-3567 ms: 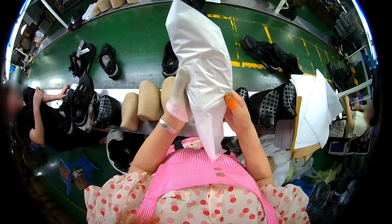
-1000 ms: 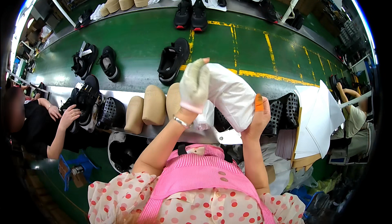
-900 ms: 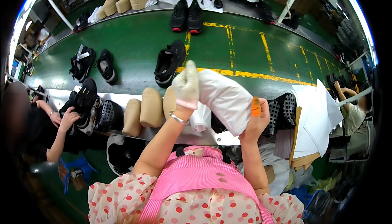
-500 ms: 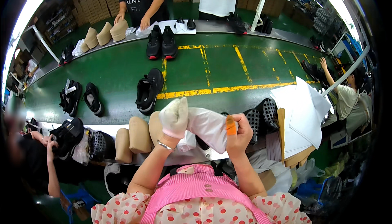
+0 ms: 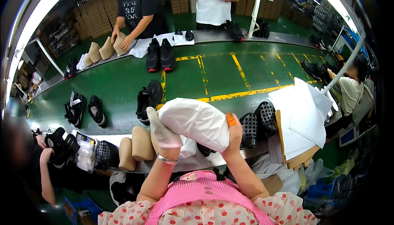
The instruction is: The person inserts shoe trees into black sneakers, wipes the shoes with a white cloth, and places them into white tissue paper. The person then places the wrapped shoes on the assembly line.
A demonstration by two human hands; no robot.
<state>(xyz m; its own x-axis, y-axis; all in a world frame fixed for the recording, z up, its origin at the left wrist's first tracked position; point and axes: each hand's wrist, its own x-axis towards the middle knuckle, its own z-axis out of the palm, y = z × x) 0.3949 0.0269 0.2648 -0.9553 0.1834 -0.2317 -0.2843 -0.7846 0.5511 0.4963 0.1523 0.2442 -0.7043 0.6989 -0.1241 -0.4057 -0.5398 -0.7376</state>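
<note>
A rounded bundle wrapped in white tissue paper point(image 5: 195, 120) is held up in front of me between both hands; what is inside is hidden. My left hand point(image 5: 163, 132), in a whitish glove with a bracelet at the wrist, grips its left end. My right hand point(image 5: 233, 134), bare with orange tape on the thumb, holds the right end. Just left of the bundle stand smooth beige shoe forms point(image 5: 142, 143) on the near ledge. Behind my left hand a black shoe point(image 5: 148, 99) rests on the green belt. More white paper point(image 5: 188, 146) lies below the bundle, partly covered.
Perforated black shoe-shaped pieces point(image 5: 249, 130) and a stack of white paper sheets point(image 5: 305, 120) are at right. A pair of black shoes point(image 5: 160, 54) stands farther out on the green belt point(image 5: 221, 73). Co-workers handle shoes and beige forms across the belt and at my left.
The white bundle has turned and now shows a broad, full side. My left fingers have spread along its end. Across the belt, a person's hands have moved onto a beige form.
</note>
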